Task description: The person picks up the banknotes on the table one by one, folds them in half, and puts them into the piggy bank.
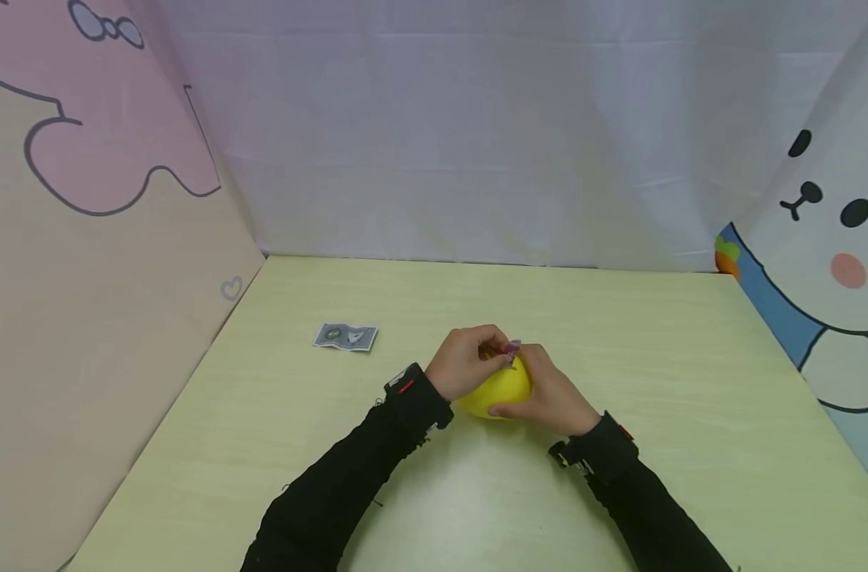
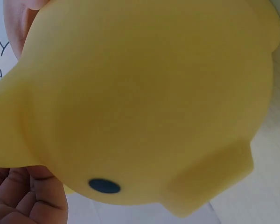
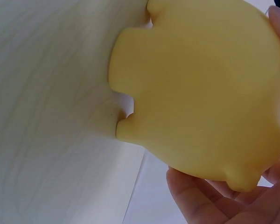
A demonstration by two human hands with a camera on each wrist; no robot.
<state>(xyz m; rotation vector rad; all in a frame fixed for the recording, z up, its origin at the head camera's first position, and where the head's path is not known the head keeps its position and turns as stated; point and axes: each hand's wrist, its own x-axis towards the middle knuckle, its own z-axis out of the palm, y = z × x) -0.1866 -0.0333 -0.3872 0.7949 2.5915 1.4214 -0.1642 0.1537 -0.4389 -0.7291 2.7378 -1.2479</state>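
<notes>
A yellow pig-shaped piggy bank stands on the table between the hands. Its dark eye shows in the left wrist view, and its stubby feet meet the tabletop in the right wrist view. My right hand grips its right side, thumb on the near side and fingers on the far side. Over the top of the pig, my left hand pinches a small folded purple paper between thumb and fingers. In the left wrist view the pig's body hides that paper.
A grey banknote with creases lies flat on the pale table, left of the hands. Behind the table hangs a white curtain. Cartoon-printed panels stand along the left and right sides.
</notes>
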